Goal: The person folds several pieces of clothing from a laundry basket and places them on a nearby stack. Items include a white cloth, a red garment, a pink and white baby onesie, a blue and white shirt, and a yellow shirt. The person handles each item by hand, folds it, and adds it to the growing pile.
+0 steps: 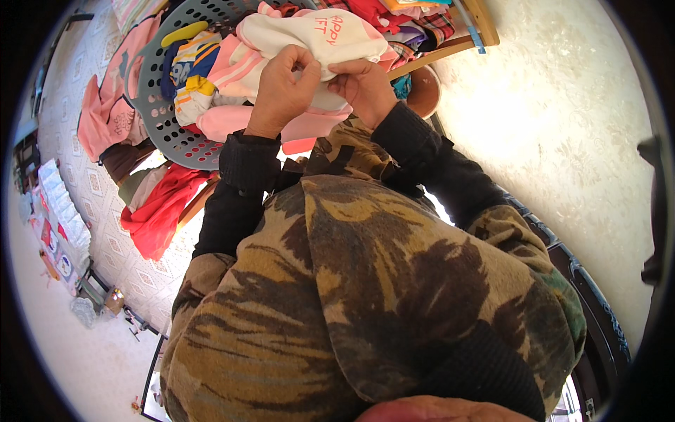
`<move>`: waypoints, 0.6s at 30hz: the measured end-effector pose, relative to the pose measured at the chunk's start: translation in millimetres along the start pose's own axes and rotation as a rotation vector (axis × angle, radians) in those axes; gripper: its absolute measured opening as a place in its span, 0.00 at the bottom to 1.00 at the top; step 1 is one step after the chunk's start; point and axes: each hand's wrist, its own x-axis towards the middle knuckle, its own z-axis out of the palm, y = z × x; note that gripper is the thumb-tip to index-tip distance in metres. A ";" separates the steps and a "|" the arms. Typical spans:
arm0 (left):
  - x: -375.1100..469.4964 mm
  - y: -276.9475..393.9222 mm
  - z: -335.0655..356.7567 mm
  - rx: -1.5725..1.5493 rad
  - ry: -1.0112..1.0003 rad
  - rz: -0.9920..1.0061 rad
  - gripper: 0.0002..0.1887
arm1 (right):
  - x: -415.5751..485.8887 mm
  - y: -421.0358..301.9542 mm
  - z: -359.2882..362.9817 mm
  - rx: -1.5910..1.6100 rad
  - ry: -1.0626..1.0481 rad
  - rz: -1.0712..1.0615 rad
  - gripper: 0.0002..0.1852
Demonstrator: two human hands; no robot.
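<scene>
A white and pink garment (337, 34) with printed writing lies bunched over a grey perforated plastic basket (158, 118). My left hand (287, 87) pinches its edge between thumb and forefinger. Close beside it, my right hand (364, 87) grips the same cloth with thumb and fingertips. The garment's pink and white striped part spreads to the left and below my hands. In the basket, next to it, are a blue, white and yellow garment (195, 66) and a yellow curved object (184, 34).
Pink clothing (113, 116) hangs outside the basket at the left, with red cloth (158, 211) below. Folded clothes (416, 26) pile up at the upper right by a wooden frame (482, 24). A brown round container (424, 89) stands under it.
</scene>
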 end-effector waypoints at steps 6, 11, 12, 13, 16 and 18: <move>-1.0 2.4 0.2 0.090 -0.020 -0.004 0.06 | -0.1 -0.8 -6.3 0.027 -0.042 0.083 0.07; -0.1 5.8 2.0 0.075 -0.002 0.052 0.06 | -3.4 -4.9 -0.3 0.185 -0.050 0.164 0.08; 0.2 6.5 3.0 0.069 0.003 0.083 0.06 | -3.7 -6.3 0.8 0.206 -0.037 0.164 0.09; 0.5 7.1 4.1 0.062 0.008 0.115 0.06 | -3.9 -7.6 1.7 0.230 -0.048 0.167 0.09; 0.9 8.4 7.5 -0.003 0.073 0.161 0.04 | -3.6 -11.9 2.7 0.238 -0.051 0.172 0.09; 2.0 8.7 7.2 0.053 0.072 0.225 0.03 | -3.1 -13.3 2.9 0.264 -0.082 0.187 0.09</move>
